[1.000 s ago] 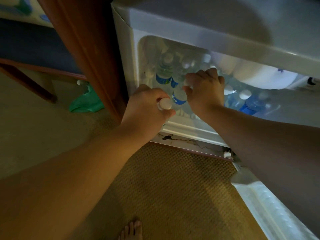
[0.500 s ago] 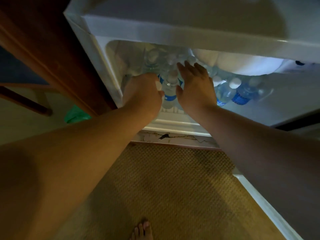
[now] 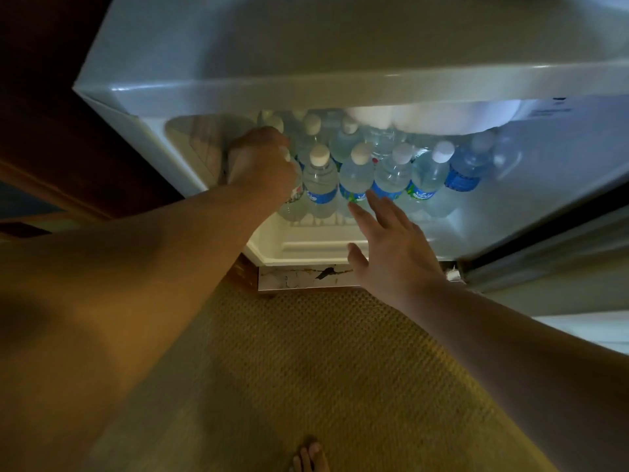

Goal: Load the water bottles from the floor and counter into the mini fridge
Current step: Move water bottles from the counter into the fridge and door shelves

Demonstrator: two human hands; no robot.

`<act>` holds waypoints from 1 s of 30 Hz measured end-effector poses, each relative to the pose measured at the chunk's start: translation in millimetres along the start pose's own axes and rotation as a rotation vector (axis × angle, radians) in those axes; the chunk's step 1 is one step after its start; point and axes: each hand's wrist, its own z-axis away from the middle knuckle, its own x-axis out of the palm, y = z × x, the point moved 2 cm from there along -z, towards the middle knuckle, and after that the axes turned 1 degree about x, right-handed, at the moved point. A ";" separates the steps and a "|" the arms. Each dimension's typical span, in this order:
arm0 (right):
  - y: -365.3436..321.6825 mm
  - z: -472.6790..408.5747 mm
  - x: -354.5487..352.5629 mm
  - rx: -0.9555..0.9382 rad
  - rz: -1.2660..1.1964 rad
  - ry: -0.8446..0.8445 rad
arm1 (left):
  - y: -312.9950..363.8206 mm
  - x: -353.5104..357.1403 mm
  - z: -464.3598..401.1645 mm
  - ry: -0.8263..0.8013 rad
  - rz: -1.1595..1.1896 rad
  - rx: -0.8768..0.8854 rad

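Note:
The white mini fridge (image 3: 306, 93) stands open in front of me, its shelf packed with several clear water bottles with white caps and blue labels. My left hand (image 3: 260, 165) is closed over the top of the leftmost front bottle (image 3: 294, 199), whose cap is hidden under the palm. Beside it stand a bottle (image 3: 320, 178) and another (image 3: 355, 175). My right hand (image 3: 391, 247) hovers with spread fingers just below the front row, fingertips near the second bottle's label, holding nothing.
The fridge door (image 3: 544, 260) hangs open at the right. A dark wooden cabinet side (image 3: 68, 148) borders the fridge on the left. Woven tan carpet (image 3: 306, 369) covers the floor, and my bare toes (image 3: 309, 454) show at the bottom edge.
My right hand has drawn back out of the fridge and opened below the front row. My left hand stays on the leftmost bottle, deeper on the shelf. The view has tilted closer to the fridge.

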 end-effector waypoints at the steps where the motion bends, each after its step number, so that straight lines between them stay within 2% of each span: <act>1: 1.4 1.7 0.5 0.009 0.013 -0.024 | 0.7 0.8 -0.9 -0.015 -0.015 -0.016; 9: 8.9 9.1 1.3 0.066 0.045 -0.136 | -11.7 7.7 -17.3 -0.035 -0.085 -0.013; 14: 8.6 15.7 -6.6 0.070 0.054 -0.137 | -13.7 6.4 -6.4 0.040 -0.162 0.033; 17: 4.9 25.8 -18.7 0.072 0.047 -0.127 | -5.4 -6.2 32.0 0.122 -0.040 0.003; 21: -9.2 53.1 -48.9 0.052 0.033 -0.095 | 13.7 -23.5 112.1 0.071 0.213 0.008; 25: -30.7 98.7 -100.3 0.027 -0.006 -0.033 | 35.2 -50.5 188.4 0.065 0.264 -0.016; 30: -67.1 169.8 -190.9 0.016 -0.117 0.141 | 83.6 -132.5 261.4 0.179 0.340 0.025</act>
